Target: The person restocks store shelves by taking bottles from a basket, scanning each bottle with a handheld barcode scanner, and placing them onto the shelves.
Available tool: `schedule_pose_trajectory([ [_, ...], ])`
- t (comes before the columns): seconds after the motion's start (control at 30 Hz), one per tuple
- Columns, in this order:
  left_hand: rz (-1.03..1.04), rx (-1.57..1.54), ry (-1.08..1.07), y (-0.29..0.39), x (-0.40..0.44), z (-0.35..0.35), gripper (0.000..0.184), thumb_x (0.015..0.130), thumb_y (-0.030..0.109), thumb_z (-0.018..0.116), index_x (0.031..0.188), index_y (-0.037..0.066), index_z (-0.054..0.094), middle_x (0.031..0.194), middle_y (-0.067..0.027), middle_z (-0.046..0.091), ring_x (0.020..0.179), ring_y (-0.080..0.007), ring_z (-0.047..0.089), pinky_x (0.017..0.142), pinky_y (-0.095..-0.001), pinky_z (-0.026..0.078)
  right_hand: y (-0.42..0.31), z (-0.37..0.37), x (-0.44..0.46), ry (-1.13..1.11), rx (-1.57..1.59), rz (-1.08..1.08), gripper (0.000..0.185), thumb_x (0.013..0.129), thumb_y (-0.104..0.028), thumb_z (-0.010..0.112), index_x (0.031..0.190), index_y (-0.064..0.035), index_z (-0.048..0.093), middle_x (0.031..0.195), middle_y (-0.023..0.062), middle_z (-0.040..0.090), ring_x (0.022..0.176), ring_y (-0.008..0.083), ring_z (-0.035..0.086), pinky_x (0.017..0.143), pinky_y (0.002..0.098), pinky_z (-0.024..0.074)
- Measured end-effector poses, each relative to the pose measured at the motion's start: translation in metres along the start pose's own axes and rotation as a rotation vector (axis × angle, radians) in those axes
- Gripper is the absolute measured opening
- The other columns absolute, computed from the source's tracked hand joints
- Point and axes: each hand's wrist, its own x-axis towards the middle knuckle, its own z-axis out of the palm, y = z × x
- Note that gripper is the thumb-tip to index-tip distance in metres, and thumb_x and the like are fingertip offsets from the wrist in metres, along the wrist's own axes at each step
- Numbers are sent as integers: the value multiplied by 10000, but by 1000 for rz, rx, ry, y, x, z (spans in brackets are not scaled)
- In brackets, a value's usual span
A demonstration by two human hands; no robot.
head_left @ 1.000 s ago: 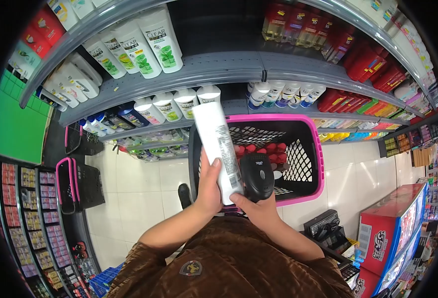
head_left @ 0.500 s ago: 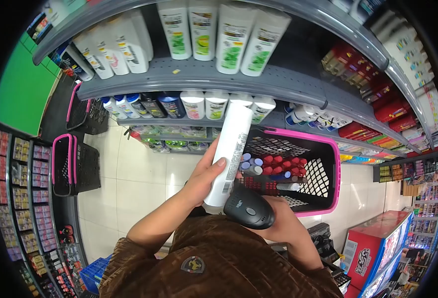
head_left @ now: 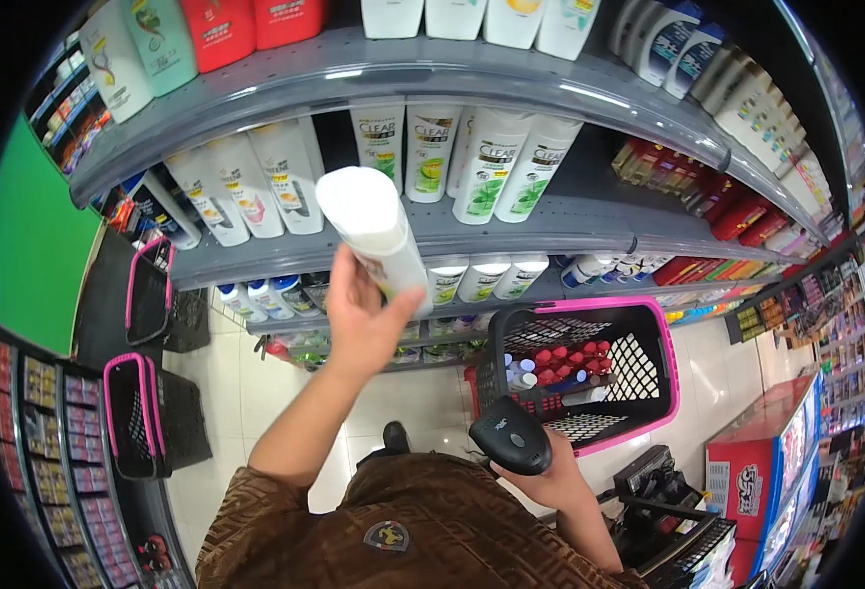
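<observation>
The white plastic shampoo bottle (head_left: 378,231) is up in front of the grey metal middle shelf (head_left: 581,218), in our left hand (head_left: 362,316). That hand is closed round its lower part, the thumb on the right side and the fingers on the left. The long axis slants: the blunt white end points up and left, out past the grip and toward our eyes, while the other end runs down to the right. Only our left hand is near it.

Beyond it, in our view, it covers part of the stretch between a group of tall white bottles (head_left: 290,182) on the left and the white bottles with green CLEAR labels (head_left: 496,162) on the right. The jutting grey upper shelf (head_left: 388,74) overhangs that row, and bottles stand on either side.

Our right hand (head_left: 553,483) is lower and well apart, wrapped round a black handheld scanner (head_left: 516,439). Just past it sits the black lattice-walled plastic basket with a pink rim (head_left: 668,358), holding small red-topped items (head_left: 572,361).
</observation>
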Motion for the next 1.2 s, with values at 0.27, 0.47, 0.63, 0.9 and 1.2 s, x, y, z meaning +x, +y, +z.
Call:
schedule_pose_trajectory([
  [0.27, 180, 261, 197, -63, 92, 32, 836, 772, 29, 869, 1429, 3, 352, 1367, -182, 523, 1265, -269, 561, 1049, -398, 490, 15, -3, -24, 126, 56, 62, 286, 809, -70, 837, 1060, -10, 715, 887, 69, 743, 814, 94, 665, 755, 283, 534],
  [0.47, 142, 451, 268, -70, 102, 43, 813, 745, 119, 909, 1397, -29, 446, 1326, -211, 564, 1201, -296, 617, 1001, -406, 523, 34, -33, -37, 135, 121, 118, 314, 831, -82, 831, 1111, 4, 717, 980, 59, 750, 886, 76, 652, 806, 279, 535],
  [0.63, 204, 1050, 226, -77, 82, 17, 752, 728, 245, 915, 1354, 21, 564, 1225, -171, 645, 1009, -326, 673, 875, -415, 547, 38, -71, -40, 67, 36, 100, 314, 840, -90, 826, 1114, 14, 713, 975, 68, 756, 886, 85, 657, 811, 287, 539],
  [0.9, 170, 1075, 236, -80, 86, 19, 630, 711, 286, 924, 1239, 46, 678, 1062, -138, 722, 919, -276, 721, 797, -392, 573, 73, -80, -31, 44, 71, 86, 320, 840, -113, 830, 1113, 14, 721, 981, 77, 766, 888, 99, 669, 822, 300, 541],
  [1.2, 59, 1059, 131, -75, 87, 11, 671, 726, 346, 909, 1260, 29, 656, 1133, -176, 695, 1022, -349, 684, 885, -440, 553, 55, -24, -16, 37, 117, 130, 309, 844, -119, 832, 1104, 5, 721, 952, 52, 754, 882, 87, 659, 815, 293, 537],
])
